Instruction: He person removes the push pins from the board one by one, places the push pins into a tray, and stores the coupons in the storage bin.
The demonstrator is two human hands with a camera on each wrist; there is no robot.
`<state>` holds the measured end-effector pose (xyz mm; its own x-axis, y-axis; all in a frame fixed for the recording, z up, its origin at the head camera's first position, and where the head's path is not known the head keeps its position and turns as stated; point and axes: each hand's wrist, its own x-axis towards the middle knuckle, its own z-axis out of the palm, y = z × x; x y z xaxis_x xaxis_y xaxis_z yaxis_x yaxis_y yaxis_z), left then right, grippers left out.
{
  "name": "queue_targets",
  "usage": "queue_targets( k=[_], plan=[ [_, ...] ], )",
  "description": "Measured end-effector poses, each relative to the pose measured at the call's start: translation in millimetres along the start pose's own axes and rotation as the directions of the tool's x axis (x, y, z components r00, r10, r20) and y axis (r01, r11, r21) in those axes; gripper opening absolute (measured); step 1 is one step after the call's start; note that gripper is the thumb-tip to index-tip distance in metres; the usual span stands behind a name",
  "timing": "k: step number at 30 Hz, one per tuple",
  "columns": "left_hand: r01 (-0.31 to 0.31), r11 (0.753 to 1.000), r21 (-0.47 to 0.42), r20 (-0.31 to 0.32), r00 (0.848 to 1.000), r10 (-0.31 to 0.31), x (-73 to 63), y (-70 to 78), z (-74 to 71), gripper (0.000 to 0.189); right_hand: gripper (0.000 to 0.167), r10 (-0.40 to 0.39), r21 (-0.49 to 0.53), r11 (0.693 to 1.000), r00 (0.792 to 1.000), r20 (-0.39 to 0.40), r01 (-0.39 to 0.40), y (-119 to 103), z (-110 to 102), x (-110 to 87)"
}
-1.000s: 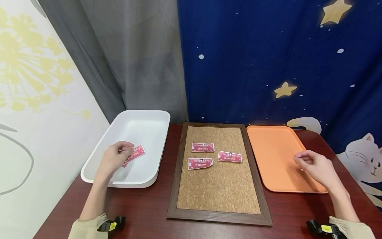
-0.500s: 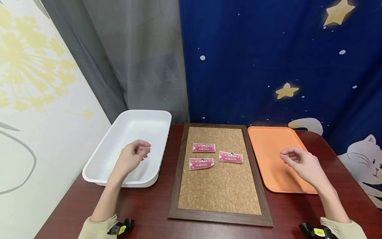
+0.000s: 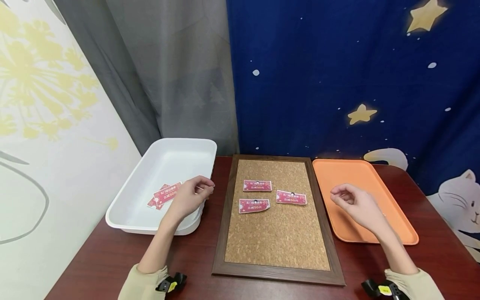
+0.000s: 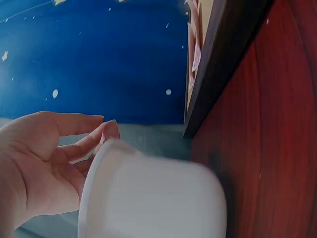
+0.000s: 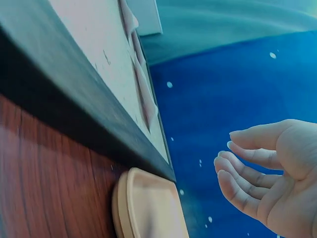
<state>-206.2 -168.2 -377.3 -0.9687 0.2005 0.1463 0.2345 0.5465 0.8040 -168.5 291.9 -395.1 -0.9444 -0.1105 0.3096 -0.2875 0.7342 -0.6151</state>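
Note:
My left hand point(image 3: 189, 198) is over the right rim of the white tray point(image 3: 127, 208), fingers loosely bent with nothing seen in them. In the left wrist view, the hand point(image 4: 44, 163) partly disappears behind the tray's blurred corner. Overlapping red coupons point(image 3: 166, 193) lie in that tray, left of the hand. My right hand point(image 3: 356, 206) hovers at the left side of the orange tray point(image 3: 345, 173). Its relaxed, curved fingers look bare in the right wrist view. Between the hands lies a framed corkboard point(image 3: 277, 241) bearing three red coupons point(image 3: 255, 205), each with a dark pin at its top.
Dark reddish wood of the table point(image 3: 202, 254) shows around the trays and board. Behind it hang a grey curtain point(image 3: 187, 75) and a blue star-patterned curtain point(image 3: 300, 83). A white wall panel point(image 3: 56, 175) borders the left side. A tiny pale object point(image 3: 384, 215) shows by the right wrist.
My left hand has moved right, off the coupons in the white tray and up to its right rim. My right hand has moved left across the orange tray. The pinned coupons stay put.

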Motion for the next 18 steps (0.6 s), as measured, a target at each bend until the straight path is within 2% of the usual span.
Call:
queue_targets(
  k=[6, 10, 18],
  plan=[
    [-0.016, 0.999, -0.052, 0.050, 0.999, 0.019, 2.2, 6.2, 17.4, 0.012, 0.016, -0.004, 0.046, 0.999, 0.997, 0.071, 0.001, -17, 15, 7.9],
    [-0.006, 0.999, -0.043, 0.080, 0.997, 0.009, 4.4, 8.7, 28.7, 0.012, 0.014, -0.007, 0.063, 0.998, 0.993, 0.117, -0.001, -27, 25, 16.0],
    [-0.004, 0.999, -0.034, 0.102, 0.995, 0.007, 9.7, 11.8, 46.8, 0.011, 0.011, -0.073, 0.089, 0.994, 0.980, 0.184, 0.057, -43, 46, 30.5]
  ],
)
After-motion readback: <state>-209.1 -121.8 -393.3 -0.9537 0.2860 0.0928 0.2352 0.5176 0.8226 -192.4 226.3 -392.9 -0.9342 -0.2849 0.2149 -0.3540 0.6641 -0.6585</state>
